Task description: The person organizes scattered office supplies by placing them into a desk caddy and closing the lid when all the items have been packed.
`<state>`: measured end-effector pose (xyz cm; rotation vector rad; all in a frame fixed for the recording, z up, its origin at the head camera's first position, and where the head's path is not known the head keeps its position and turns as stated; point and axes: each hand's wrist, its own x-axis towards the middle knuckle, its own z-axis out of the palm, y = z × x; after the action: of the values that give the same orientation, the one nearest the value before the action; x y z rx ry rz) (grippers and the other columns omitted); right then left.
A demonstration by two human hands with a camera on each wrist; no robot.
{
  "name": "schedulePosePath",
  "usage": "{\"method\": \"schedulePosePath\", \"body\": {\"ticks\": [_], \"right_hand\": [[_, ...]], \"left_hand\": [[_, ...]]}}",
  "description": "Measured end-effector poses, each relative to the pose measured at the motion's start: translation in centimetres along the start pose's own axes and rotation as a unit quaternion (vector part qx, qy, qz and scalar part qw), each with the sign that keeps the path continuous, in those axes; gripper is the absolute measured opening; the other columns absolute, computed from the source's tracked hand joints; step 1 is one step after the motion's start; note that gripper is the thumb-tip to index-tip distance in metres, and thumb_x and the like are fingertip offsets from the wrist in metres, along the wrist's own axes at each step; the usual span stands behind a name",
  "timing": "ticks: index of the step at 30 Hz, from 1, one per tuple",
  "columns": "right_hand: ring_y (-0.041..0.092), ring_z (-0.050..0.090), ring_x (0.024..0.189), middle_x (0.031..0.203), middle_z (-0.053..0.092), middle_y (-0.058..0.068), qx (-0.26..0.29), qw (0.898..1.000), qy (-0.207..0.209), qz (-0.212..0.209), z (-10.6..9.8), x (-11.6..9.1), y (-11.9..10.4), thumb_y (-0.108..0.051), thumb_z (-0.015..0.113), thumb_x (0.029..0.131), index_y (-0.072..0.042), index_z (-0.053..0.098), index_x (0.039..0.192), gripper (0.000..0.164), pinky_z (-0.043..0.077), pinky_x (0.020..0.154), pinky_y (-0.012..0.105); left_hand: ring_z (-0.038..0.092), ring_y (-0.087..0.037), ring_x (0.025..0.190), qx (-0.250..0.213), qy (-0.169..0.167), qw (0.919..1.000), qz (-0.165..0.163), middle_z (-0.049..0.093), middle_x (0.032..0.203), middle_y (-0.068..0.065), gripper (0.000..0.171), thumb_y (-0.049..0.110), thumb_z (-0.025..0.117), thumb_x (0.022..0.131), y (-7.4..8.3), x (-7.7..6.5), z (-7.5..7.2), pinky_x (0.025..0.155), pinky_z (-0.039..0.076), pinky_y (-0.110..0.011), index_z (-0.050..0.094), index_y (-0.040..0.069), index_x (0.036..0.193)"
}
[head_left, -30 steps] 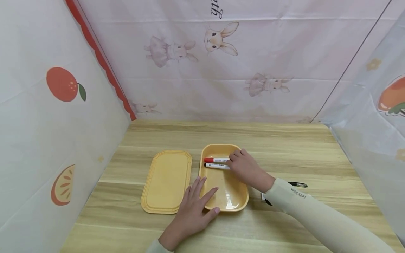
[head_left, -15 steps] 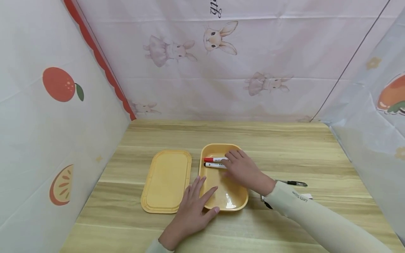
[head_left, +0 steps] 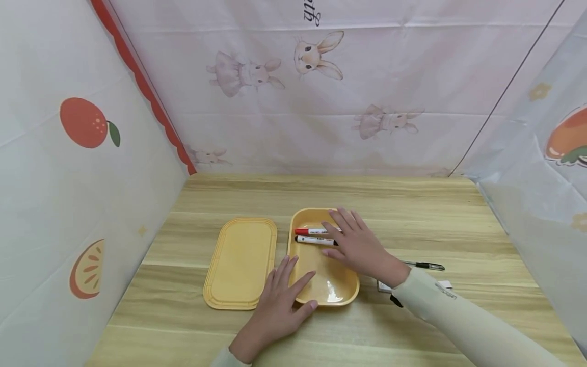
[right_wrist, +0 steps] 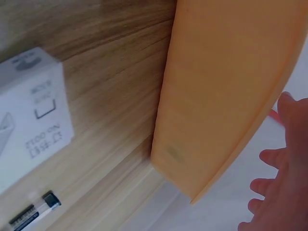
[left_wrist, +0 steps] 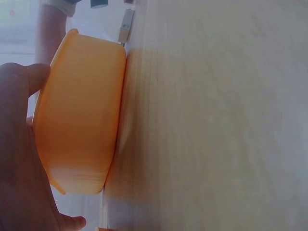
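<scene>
My left hand [head_left: 282,300] lies with spread, straight fingers over the left rim of a yellow plastic box [head_left: 327,275]. In the left wrist view the thumb [left_wrist: 36,77] touches the box's rim. My right hand [head_left: 357,244] is over the box's right side, its fingers loosely extended and holding nothing. Two white markers lie side by side in the box: a red-capped marker [head_left: 309,232] and a black-capped marker [head_left: 316,240]. Their right ends are partly behind the right fingers.
A matching yellow lid [head_left: 240,262] lies flat left of the box. Right of the box, partly under the right forearm, are a black-gripped pen [head_left: 428,266], a small white box with a printed staple shape [right_wrist: 36,113] and a small black-ended item [head_left: 396,302]. Printed cloth walls surround the wooden table.
My right hand has let go of the markers; its fingers have uncurled and it has drawn slightly to the right. The left hand has stayed on the box's rim.
</scene>
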<state>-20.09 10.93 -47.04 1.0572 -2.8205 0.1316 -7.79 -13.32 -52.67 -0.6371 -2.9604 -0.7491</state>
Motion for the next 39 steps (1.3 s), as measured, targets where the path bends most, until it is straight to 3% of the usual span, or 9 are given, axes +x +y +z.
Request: {"method": "schedulePosePath", "body": {"ticks": [8,18,24,33,39], "right_hand": [[0.035,0.008,0.156,0.167,0.021,0.015,0.020,1.000,0.007,0.022,-0.1,-1.1,0.8,-0.063,0.040,0.101,-0.015,0.037,0.156,0.073,-0.001,0.126,0.054],[0.036,0.009,0.155,0.165,0.023,0.015,0.033,0.997,0.023,0.064,-0.7,-2.9,2.1,-0.065,0.038,0.101,-0.015,0.036,0.157,0.075,0.001,0.125,0.056],[0.036,0.011,0.155,0.166,0.020,0.016,0.055,0.994,0.014,0.090,-0.7,-4.3,3.3,-0.066,0.038,0.100,-0.015,0.033,0.158,0.077,0.006,0.125,0.057],[0.040,0.016,0.152,0.163,0.023,0.020,0.066,0.991,0.033,0.111,-0.7,-6.2,5.0,-0.056,0.049,0.101,-0.011,0.033,0.157,0.074,0.016,0.121,0.061],[0.042,0.017,0.151,0.164,0.022,0.021,0.064,0.989,0.027,0.134,-0.8,-7.5,5.6,-0.055,0.049,0.102,-0.010,0.033,0.158,0.073,0.017,0.120,0.062]], "left_hand": [[-0.002,-0.030,0.158,0.002,-0.003,1.0000,-0.002,0.010,0.170,-0.007,0.060,0.067,0.041,0.099,-0.1,0.0,0.1,0.119,0.012,-0.068,0.038,0.042,0.154],[-0.003,-0.029,0.158,-0.002,-0.002,1.0000,0.002,0.010,0.170,-0.007,0.060,0.064,0.044,0.099,-0.1,0.1,0.2,0.119,0.012,-0.068,0.040,0.039,0.154],[-0.002,-0.029,0.158,-0.002,-0.002,1.0000,-0.001,0.010,0.170,-0.005,0.061,0.067,0.041,0.099,-0.1,0.1,0.2,0.120,0.012,-0.067,0.040,0.041,0.153],[-0.002,-0.028,0.158,-0.009,0.004,0.9999,-0.004,0.011,0.170,-0.005,0.059,0.062,0.049,0.098,0.0,0.2,0.2,0.120,0.012,-0.067,0.042,0.040,0.153],[-0.002,-0.028,0.158,-0.008,-0.004,0.9999,-0.006,0.010,0.170,-0.004,0.060,0.065,0.045,0.098,0.0,0.2,0.1,0.120,0.011,-0.067,0.041,0.041,0.153]]}}
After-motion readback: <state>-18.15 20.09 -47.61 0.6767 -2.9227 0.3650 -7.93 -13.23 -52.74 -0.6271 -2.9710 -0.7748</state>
